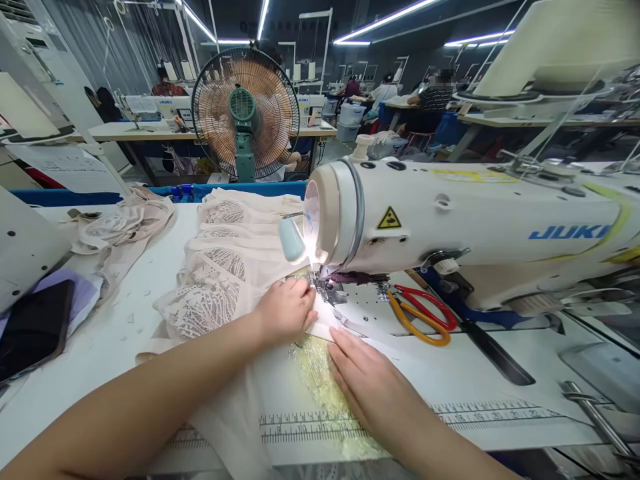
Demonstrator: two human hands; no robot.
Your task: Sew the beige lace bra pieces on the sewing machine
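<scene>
My left hand (287, 310) is closed, its fingers curled on a pale strip of fabric (323, 328) right at the needle area of a white sewing machine (400, 213). My right hand (367, 380) lies flat nearer the front, fingers stretched out and fingertips on the edge of that strip; its thumb is hidden. Pale yellow lace (317, 373) spreads under and beside the right hand. Left of the needle, cream lace fabric (210, 293) lies in layered folds and hangs toward the table's front edge. The machine's lamp lights the presser foot (320, 283).
Scissors with red and orange handles (420, 320) and a black-handled tool (495, 353) lie right of the needle. A phone (35, 330) and more lace pieces (130, 227) are at left. A printed ruler (295, 428) runs along the front. Beyond stand a fan (245, 113) and people at machines.
</scene>
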